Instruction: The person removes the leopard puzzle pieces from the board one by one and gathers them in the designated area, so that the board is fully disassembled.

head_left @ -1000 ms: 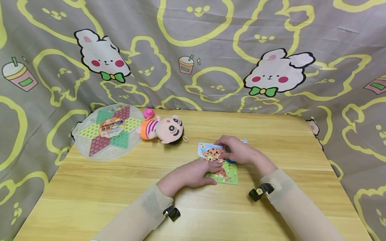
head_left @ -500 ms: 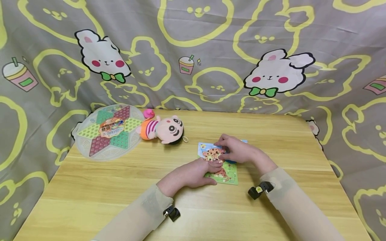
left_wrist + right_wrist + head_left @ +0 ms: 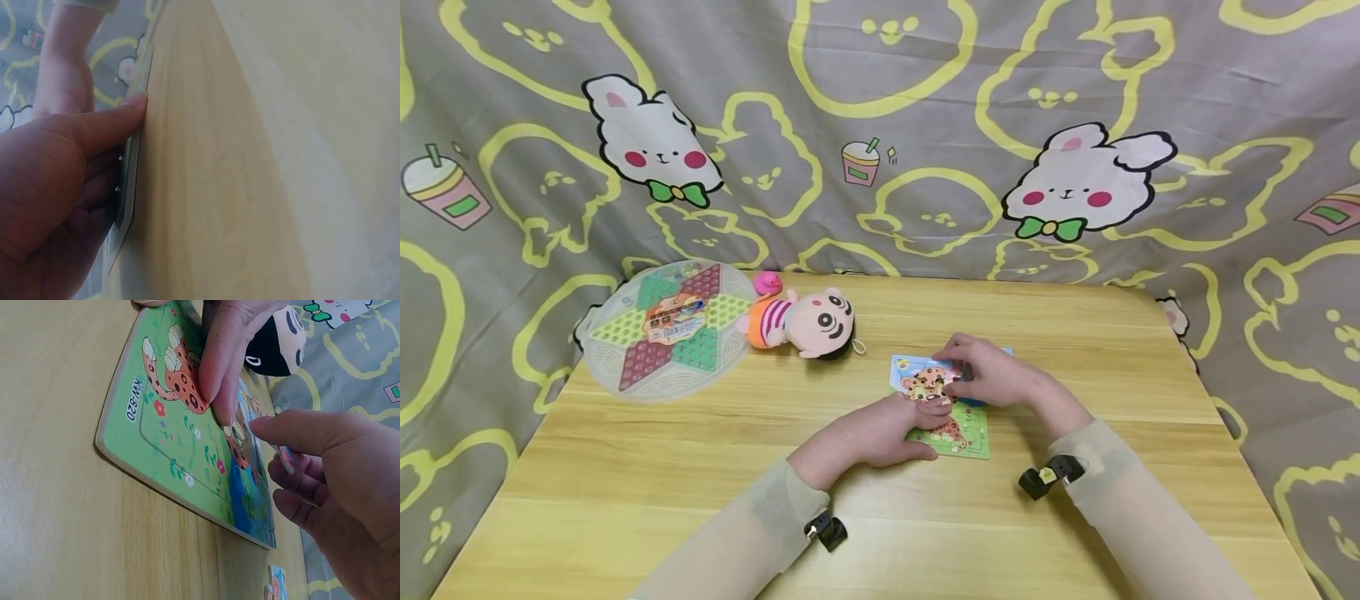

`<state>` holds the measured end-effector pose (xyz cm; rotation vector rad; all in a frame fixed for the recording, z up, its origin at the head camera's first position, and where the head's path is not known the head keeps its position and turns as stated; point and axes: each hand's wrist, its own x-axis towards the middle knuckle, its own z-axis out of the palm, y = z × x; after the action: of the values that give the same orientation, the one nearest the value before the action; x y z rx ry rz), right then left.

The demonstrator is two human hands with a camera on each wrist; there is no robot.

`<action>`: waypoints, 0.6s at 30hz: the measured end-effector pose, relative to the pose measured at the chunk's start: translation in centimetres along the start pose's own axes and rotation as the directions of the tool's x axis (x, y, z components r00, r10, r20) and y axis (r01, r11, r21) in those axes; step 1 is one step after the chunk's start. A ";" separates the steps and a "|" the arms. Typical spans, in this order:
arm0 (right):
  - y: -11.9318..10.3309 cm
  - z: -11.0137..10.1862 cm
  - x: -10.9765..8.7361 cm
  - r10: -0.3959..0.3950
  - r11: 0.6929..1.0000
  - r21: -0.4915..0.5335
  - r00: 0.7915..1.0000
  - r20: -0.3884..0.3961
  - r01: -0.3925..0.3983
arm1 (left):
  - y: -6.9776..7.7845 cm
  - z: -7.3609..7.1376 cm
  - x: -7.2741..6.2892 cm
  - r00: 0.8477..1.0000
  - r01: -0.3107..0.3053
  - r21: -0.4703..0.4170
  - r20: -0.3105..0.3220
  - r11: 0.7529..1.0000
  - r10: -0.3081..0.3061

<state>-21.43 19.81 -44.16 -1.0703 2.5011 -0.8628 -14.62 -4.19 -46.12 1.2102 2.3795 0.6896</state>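
Observation:
A jigsaw puzzle board point(image 3: 970, 442) with a spotted leopard on green ground lies flat on the table, right of centre. My left hand point(image 3: 891, 429) rests on it from the left; in the right wrist view its fingers point(image 3: 219, 365) press straight down on the picture. The left wrist view has the thumb point(image 3: 119, 125) at the board's edge. Over the board's far right part, my right hand point(image 3: 996, 375) pinches a small puzzle piece point(image 3: 285, 459) between thumb and fingers, close above the picture. Most of that piece is hidden by the fingers.
A loose puzzle piece point(image 3: 279, 582) lies on the table beyond the board. To the left are a stuffed doll point(image 3: 820, 325), a pink toy duck point(image 3: 767, 284) and a round Chinese checkers board point(image 3: 700, 348). A patterned curtain point(image 3: 925, 250) borders the table's back edge.
Both hands stay almost where they were, the left on the board and the right over its far side. The head view has shifted very slightly.

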 end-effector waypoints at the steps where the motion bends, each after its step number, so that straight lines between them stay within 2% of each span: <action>1: 0.0 0.0 -0.1 -0.002 1.000 0.002 1.000 -0.009 0.002 | 0.0 0.0 0.0 1.000 0.003 -0.003 0.000 1.000 -0.003; 9: -0.1 -0.7 -0.9 0.008 0.998 0.055 0.995 -0.097 -0.002 | -0.1 0.0 0.0 1.000 -0.004 0.003 -0.005 1.000 0.004; 18: 0.9 -1.6 -2.8 0.025 0.999 0.043 0.986 -0.162 -0.019 | -0.1 0.0 0.0 1.000 -0.002 0.012 0.004 1.000 0.001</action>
<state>-20.84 23.01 -43.40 -0.9941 2.6088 -1.0289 -14.65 -4.27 -46.16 1.2172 2.3829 0.6737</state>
